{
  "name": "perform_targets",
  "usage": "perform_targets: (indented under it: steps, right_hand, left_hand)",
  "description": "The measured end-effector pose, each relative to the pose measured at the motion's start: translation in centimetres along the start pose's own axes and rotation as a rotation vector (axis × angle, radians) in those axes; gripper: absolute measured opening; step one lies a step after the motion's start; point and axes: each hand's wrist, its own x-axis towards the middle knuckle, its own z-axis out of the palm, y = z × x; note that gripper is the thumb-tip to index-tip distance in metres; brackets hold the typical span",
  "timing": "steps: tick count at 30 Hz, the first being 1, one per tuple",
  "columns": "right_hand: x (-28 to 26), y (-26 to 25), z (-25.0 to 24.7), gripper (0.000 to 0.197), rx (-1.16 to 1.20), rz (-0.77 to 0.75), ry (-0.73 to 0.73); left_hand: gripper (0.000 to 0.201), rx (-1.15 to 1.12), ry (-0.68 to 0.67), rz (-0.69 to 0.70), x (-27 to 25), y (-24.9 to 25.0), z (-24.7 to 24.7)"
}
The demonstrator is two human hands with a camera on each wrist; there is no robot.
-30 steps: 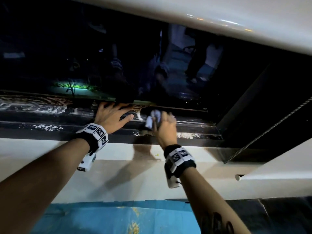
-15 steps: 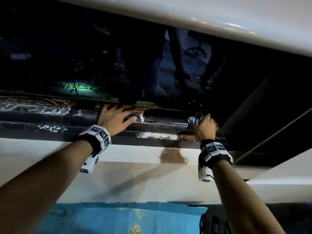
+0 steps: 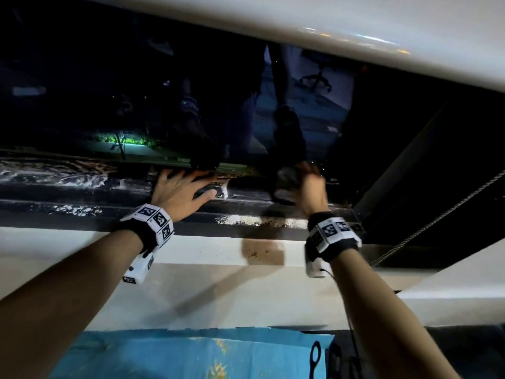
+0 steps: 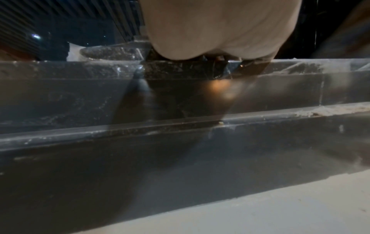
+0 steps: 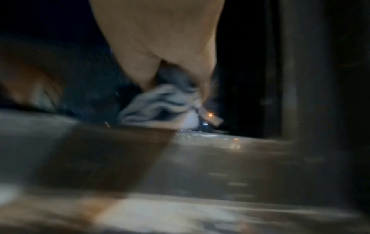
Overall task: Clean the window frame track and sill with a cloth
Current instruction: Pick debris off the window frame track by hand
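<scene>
A dark window track (image 3: pixel 82 192) streaked with white and brown grime runs across the head view, above a white sill (image 3: pixel 205 272). My left hand (image 3: pixel 180 190) lies flat on the track with its fingers spread. My right hand (image 3: pixel 308 190) grips a bunched grey cloth (image 3: pixel 287 184) and holds it against the track to the right of the left hand. In the right wrist view the cloth (image 5: pixel 160 107) hangs crumpled from the fingers onto the rail. The left wrist view shows the palm (image 4: pixel 216 28) pressed on the dusty rails (image 4: pixel 180 126).
A brown wet stain (image 3: pixel 263 251) marks the sill below the right hand. Dark window glass (image 3: pixel 164 91) rises behind the track. A dark upright frame (image 3: pixel 410 165) and a bead cord (image 3: pixel 437 217) stand at the right. A blue sheet (image 3: pixel 191 354) lies below the sill.
My right hand with the cloth swept right along the track, then came back a little leftward. The left hand has stayed pressed in place.
</scene>
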Motion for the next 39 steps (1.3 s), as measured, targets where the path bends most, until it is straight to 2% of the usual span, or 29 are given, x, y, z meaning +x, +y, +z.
perform_targets:
  steps: [1,3,5,8,10,12,15,18,20,24,27,30,34,39]
  right_hand:
    - [0.3,1.7,-0.8,0.041,-0.144,0.077,0.043]
    - [0.3,4.4,-1.5,0.051,-0.356,0.242,0.026]
    - [0.0,5.3,-1.3,0.052,-0.361,0.338,-0.005]
    - [-0.1,4.4,0.2,0.049,-0.359,0.363,0.004]
    - [-0.4,2.4,1.4,0.052,-0.394,0.310,-0.024]
    - [-1.0,-0.1,2.9,0.052,-0.346,0.184,-0.067]
    - [-2.6,-3.1,4.2,0.045,-0.116,-0.104,-0.083]
    - [-3.6,-1.7,2.7,0.039,0.114,-0.292,-0.172]
    - [-3.8,1.2,1.2,0.043,0.150,-0.297,-0.168]
    - [-3.7,5.1,-0.5,0.044,0.128,-0.166,-0.102]
    - [-3.7,3.3,0.6,0.039,0.139,-0.231,-0.035]
    - [-3.6,-1.0,3.4,0.037,0.173,-0.300,-0.091]
    - [-3.5,-4.5,5.1,0.045,0.211,-0.265,-0.166]
    - [-3.0,-0.6,2.5,0.045,0.240,-0.270,-0.175]
  left_hand:
    - [0.073,-0.002,0.003,0.004,0.0,0.0,0.0]
    - [0.071,-0.005,0.010,0.009,0.1,-0.1,0.1]
    - [0.070,0.001,0.011,0.012,0.2,-0.1,0.3]
    - [0.070,0.008,0.019,0.009,0.2,0.0,0.4]
    - [0.067,0.002,0.019,0.007,0.2,0.1,0.3]
    - [0.066,-0.008,0.016,0.001,0.1,0.2,0.1]
    - [0.070,-0.005,0.019,0.001,0.0,0.3,0.0]
    - [0.069,0.004,0.011,0.003,0.1,0.3,0.0]
    - [0.072,-0.004,0.002,-0.001,0.0,0.2,-0.1]
    - [0.073,-0.007,-0.008,-0.007,-0.1,0.3,-0.2]
    - [0.069,-0.021,-0.020,-0.015,-0.1,0.3,-0.2]
    - [0.065,-0.003,-0.013,-0.018,0.0,0.3,0.0]
    - [0.063,0.016,0.022,-0.025,0.0,0.4,0.1]
    - [0.058,0.011,-0.007,-0.037,-0.1,0.6,-0.2]
